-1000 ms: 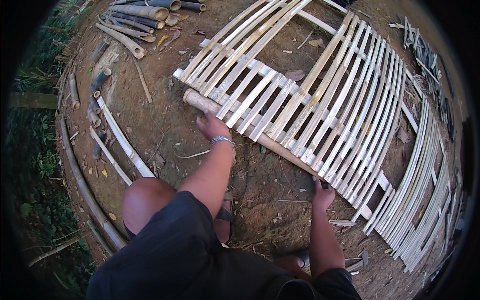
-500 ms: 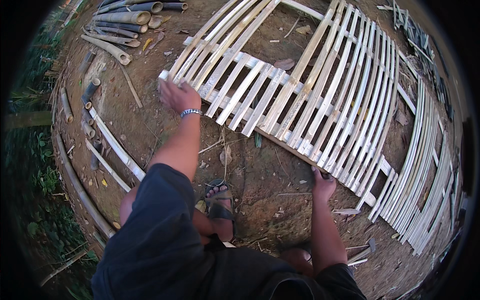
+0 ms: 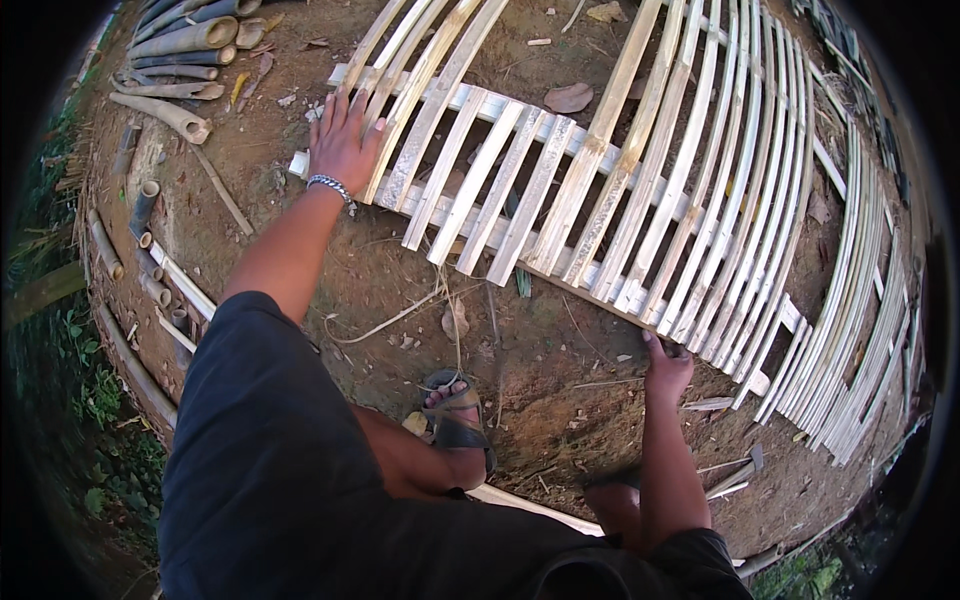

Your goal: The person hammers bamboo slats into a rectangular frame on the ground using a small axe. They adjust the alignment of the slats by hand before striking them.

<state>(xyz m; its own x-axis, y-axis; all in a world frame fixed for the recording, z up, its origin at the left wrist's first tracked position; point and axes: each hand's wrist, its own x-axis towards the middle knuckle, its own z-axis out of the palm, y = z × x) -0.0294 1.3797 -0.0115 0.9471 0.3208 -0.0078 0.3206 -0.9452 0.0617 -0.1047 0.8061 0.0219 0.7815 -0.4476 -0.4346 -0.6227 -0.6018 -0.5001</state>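
Observation:
A slatted bamboo panel point(image 3: 600, 262), its pale strips laid across long rails, rests on the dirt before me. My left hand point(image 3: 345, 145), with a metal bracelet at the wrist, lies on the strips at the panel's left end. Its fingers are spread and it grasps nothing. At the near edge, my right hand point(image 3: 668, 372) is closed on the panel's border rail, the thumb against the wood. Its curled fingers are partly hidden. Several short strips point(image 3: 480, 185) left of the middle leave a gap beyond them.
Cut bamboo poles point(image 3: 190, 40) are piled at the far left, with short bamboo pieces point(image 3: 145, 205) nearer. More narrow strips point(image 3: 850, 320) lie at the right. A bladed tool point(image 3: 740, 470) lies near my right forearm. My sandalled foot point(image 3: 455, 415) stands below the panel.
My left hand has moved from the panel's left corner onto the strips, its fingers now spread. The right hand keeps to the near rail. The whole view has shifted slightly.

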